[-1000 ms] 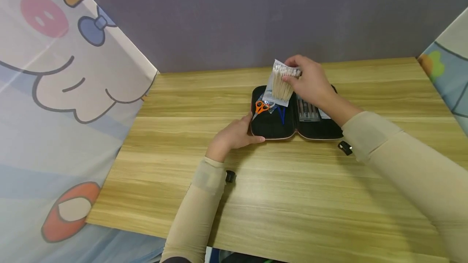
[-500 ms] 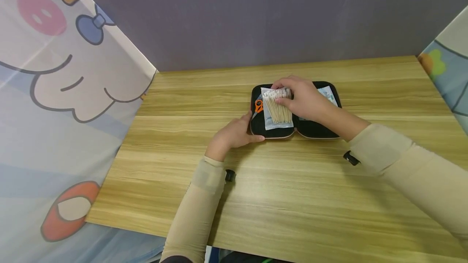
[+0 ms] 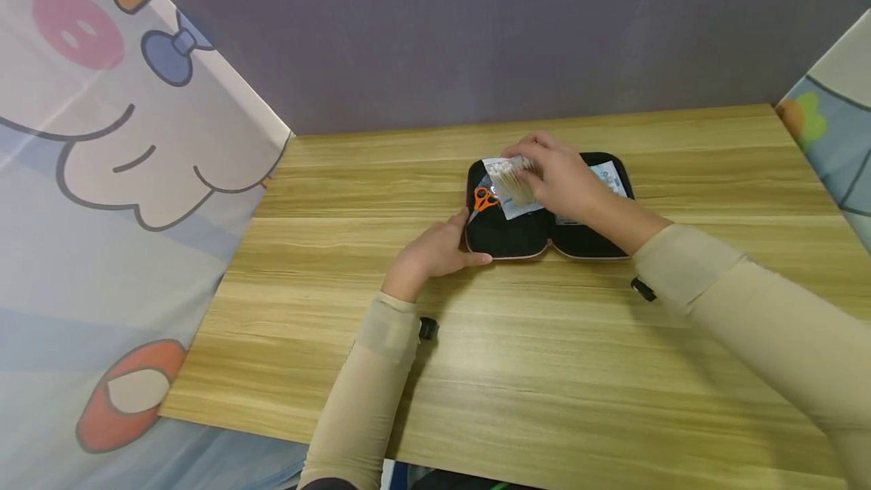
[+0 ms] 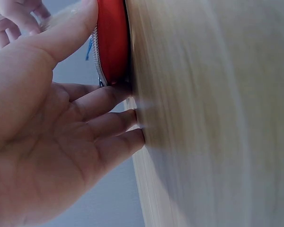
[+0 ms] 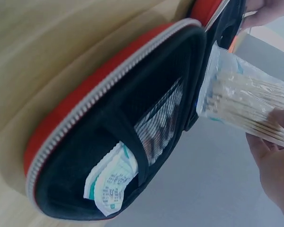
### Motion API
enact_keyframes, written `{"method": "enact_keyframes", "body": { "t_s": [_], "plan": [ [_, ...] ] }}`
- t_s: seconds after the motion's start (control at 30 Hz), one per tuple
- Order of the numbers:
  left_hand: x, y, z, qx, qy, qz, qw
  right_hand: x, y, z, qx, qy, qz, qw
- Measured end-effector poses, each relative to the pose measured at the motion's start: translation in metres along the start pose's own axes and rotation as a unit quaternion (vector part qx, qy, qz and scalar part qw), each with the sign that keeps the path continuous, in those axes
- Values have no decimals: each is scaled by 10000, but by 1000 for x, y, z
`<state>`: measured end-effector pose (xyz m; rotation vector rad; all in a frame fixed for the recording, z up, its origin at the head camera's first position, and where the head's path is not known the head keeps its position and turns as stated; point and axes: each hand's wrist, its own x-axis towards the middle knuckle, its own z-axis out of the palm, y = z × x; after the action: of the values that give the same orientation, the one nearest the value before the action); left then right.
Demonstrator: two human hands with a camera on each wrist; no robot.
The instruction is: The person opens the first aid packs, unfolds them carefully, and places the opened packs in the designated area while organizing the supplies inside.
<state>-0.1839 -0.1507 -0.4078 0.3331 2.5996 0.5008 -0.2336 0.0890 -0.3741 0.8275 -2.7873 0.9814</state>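
Note:
My right hand [image 3: 561,180] pinches a clear packet of cotton swabs [image 3: 513,186] by its right side, tilted above the left half of an open zip case [image 3: 510,240]. In the right wrist view, wooden sticks show through the packet [image 5: 248,97]. My left hand [image 3: 438,250] holds the case's near left corner, thumb along the front edge and fingers at the left side. The left wrist view shows the case's red shell [image 4: 112,42] between thumb and fingers. Orange-handled scissors [image 3: 485,200] lie in the left half, beside the packet.
In the case's right half, a mesh pocket [image 5: 161,125] and a white-and-green printed packet [image 5: 114,177] sit by a black strap. The case lies near the back of a wood-grain table [image 3: 544,369], with a grey wall [image 3: 476,36] behind it.
The swab packet came down from above the case onto its left half, then its lower end lifted and tilted, baring the scissors more. My left hand stays at the corner.

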Motion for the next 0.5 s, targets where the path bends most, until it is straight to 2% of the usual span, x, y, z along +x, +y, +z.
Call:
{"method": "enact_keyframes", "body": {
  "t_s": [0.07, 0.17, 0.33, 0.5],
  "plan": [
    [0, -1, 0, -24, -5, -9, 10000, 2, 1, 1, -29, 69, -200, 9998],
    [-1, -1, 0, -56, -31, -6, 10000, 7, 2, 1, -111, -84, -405, 9991],
    [1, -2, -1, -25, -60, 40, 10000, 21, -3, -3, -236, -691, -424, 9964],
    [2, -2, -1, 64, -98, 35, 9999, 38, -7, 0, -370, -1360, -351, 9894]
  ]
}}
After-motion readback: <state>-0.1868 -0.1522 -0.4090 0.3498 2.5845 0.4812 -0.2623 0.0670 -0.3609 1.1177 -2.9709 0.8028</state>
